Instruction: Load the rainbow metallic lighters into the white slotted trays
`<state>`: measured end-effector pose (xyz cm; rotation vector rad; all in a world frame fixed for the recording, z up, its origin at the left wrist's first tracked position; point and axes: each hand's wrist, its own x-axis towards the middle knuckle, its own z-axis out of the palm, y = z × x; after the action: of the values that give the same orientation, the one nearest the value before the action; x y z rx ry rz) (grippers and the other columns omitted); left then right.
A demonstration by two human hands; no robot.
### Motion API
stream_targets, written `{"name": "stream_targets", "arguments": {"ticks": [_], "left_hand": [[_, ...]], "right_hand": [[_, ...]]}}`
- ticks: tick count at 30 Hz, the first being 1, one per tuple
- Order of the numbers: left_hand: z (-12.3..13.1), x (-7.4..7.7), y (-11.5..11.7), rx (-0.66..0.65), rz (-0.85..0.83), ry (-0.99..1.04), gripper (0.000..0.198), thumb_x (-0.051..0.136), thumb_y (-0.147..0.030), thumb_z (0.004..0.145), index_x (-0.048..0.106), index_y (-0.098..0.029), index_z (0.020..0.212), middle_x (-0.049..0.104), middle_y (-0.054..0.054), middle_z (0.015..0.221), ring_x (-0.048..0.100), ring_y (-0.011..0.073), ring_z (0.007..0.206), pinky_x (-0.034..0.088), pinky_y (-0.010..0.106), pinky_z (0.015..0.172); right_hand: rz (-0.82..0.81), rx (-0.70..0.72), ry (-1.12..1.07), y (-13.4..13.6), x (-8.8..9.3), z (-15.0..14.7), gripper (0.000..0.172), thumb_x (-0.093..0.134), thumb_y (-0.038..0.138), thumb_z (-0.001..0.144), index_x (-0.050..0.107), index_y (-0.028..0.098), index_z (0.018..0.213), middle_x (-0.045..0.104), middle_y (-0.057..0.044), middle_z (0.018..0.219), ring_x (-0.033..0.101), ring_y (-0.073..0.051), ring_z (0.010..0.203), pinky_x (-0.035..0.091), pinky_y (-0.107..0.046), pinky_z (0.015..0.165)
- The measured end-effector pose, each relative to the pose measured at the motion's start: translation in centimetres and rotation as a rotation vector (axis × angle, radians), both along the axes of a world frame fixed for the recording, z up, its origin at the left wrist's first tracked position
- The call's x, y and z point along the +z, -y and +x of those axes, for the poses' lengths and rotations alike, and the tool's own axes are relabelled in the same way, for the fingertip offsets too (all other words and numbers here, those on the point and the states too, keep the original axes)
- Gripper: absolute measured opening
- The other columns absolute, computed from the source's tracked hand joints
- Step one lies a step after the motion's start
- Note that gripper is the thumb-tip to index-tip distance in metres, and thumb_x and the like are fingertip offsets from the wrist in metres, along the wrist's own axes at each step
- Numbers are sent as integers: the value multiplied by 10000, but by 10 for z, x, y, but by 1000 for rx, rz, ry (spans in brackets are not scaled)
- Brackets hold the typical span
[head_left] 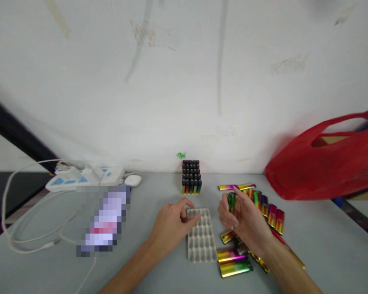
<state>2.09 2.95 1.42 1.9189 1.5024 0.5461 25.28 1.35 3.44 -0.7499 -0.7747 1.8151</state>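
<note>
My left hand [171, 226] rests on the grey table, its fingers curled against the left upper edge of a white plastic tray [201, 241] with rows of empty cells. My right hand [241, 222] is raised just right of the tray, fingers closed around a green shiny battery [231, 201]. Packs of iridescent batteries [271, 214] lie fanned out behind and under my right hand, with more packs [233, 263] near the tray's lower right corner. A filled block of upright batteries [191, 177] stands against the wall beyond the tray.
A red plastic bag [325, 163] lies at the right by the wall. A white power strip [86, 177] with cables [27, 228] sits at the left, beside a small white puck [133, 180] and a blurred-out flat object [104, 220].
</note>
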Motion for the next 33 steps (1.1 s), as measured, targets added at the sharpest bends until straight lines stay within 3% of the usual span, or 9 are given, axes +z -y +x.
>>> {"name": "stream_targets", "arguments": {"ticks": [6, 17, 33], "left_hand": [[-6, 0, -5, 4, -48, 114, 343, 789, -494, 909, 774, -218, 1113, 685, -54, 634, 622, 190, 611, 395, 290, 635], [-17, -3, -14, -54, -332, 399, 441, 807, -464, 838, 767, -137, 1130, 795, 27, 649, 714, 218, 643, 455, 286, 638], [-22, -8, -17, -47, -299, 383, 371, 811, -406, 813, 820, -144, 1075, 799, 23, 719, 741, 233, 725, 530, 328, 748]], "right_hand": [[1, 1, 13, 0, -1, -1, 502, 666, 616, 1022, 654, 219, 715, 393, 51, 529, 264, -147, 533, 292, -303, 579], [-12, -6, 15, 0, -3, 0, 515, 655, 638, 1020, 663, 216, 725, 401, 51, 520, 287, -146, 524, 283, -305, 574], [11, -9, 22, 0, -4, 0, 513, 626, 611, 1046, 664, 215, 722, 416, 43, 526, 316, -149, 522, 293, -308, 573]]}}
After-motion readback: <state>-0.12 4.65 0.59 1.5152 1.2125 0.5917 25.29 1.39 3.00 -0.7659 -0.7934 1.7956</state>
